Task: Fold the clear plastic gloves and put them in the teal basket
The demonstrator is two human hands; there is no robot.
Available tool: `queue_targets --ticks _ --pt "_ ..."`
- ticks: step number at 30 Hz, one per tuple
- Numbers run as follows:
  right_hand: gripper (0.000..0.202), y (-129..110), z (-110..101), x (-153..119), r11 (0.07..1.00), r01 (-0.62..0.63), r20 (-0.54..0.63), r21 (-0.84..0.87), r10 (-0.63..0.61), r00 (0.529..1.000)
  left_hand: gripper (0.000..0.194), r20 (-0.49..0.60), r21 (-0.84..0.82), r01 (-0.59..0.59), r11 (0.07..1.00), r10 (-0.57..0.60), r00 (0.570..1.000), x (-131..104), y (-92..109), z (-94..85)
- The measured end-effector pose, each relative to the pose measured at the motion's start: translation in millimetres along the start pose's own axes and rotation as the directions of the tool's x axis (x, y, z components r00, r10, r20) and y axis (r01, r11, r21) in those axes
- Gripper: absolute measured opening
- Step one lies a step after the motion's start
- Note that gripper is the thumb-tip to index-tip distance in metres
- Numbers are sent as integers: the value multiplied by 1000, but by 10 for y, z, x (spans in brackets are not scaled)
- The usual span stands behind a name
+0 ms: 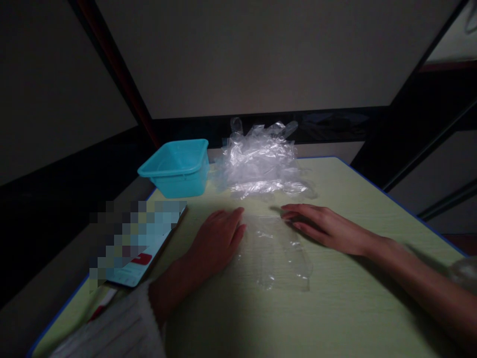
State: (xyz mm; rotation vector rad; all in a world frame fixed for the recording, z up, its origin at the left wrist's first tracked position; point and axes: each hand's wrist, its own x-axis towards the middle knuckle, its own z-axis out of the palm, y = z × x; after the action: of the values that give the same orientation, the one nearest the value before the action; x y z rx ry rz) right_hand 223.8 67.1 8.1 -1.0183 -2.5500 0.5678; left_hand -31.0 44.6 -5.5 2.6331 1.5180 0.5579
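Your white ribbed-knit sleeve (115,328) leads to your left hand (216,240), apart from your right hand (320,226), fingers parted, at ten and two o'clock around a thin clear-plastic glove (274,253), seemingly flattened already, while the shiny crumpled clear-plastic glove heap (261,161) at twelve looks unsorted.

Pale, ribbed, fuzzy-edged left sleeve (119,325)

A clear, thin plastic glove (266,253) lies spread flat on the pale yellow-green worktop (354,298), between the left hand (221,236) and the right hand (316,223). Its straight edge points away from the person and its uneven end toward them; faint creases and small glints cross the see-through film.
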Motion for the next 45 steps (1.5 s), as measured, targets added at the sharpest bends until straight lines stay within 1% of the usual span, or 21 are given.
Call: queue_targets --ticks 8,12,16,19,22,24,27,31,33,37,39,41,43,44,45 --pt "27 -65 -24 -7 990 26 21 142 -29 999 31 -23 -58 -24 998 22 999 -11 -36 44" --pt "24 -161 14 -7 981 52 53 186 -63 997 33 -6 -78 -15 997 14 1000 -14 -40 50" --pt "19 -251 58 1 960 78 101 271 -109 989 34 -3 -92 -4 996 4 1000 -19 -28 53" --pt "17 -259 58 -1 951 75 107 299 -112 988 34 -55 -85 47 995 -52 997 -16 -21 45" --pt "15 -242 43 -4 953 62 78 298 -89 993 34 -101 -71 157 985 -164 981 -1 -17 14" --pt "14 -238 39 -5 952 58 72 299 -83 994 33 -102 -76 220 973 -227 969 12 -14 -12" --pt "13 -247 45 -9 947 54 91 318 -87 992 34 -74 -134 271 953 -283 956 27 -1 -42" --pt "14 -272 59 -20 923 43 146 382 -106 984 34 -53 -233 289 929 -309 950 32 12 -43" --pt "14 -291 65 -22 913 33 175 406 -113 978 32 -57 -281 279 918 -307 950 28 8 -25" --pt "13 -339 94 -22 884 31 222 467 -151 963 32 -70 -379 219 899 -263 962 15 -11 28" --pt "10 -352 120 -22 873 39 203 485 -156 967 32 -65 -426 197 883 -247 967 12 -9 46" --pt "5 -350 149 -16 889 74 113 452 -140 984 32 -54 -468 182 865 -234 971 11 4 55" --pt "14 -333 179 1 921 133 -11 366 -139 990 32 -47 -503 169 847 -223 974 12 21 55" --pt "23 -321 194 13 935 164 -57 314 -154 986 31 -49 -515 164 841 -220 974 12 28 53" --pt "33 -308 208 28 946 192 -77 262 -177 981 31 -56 -525 159 836 -221 974 13 32 51"
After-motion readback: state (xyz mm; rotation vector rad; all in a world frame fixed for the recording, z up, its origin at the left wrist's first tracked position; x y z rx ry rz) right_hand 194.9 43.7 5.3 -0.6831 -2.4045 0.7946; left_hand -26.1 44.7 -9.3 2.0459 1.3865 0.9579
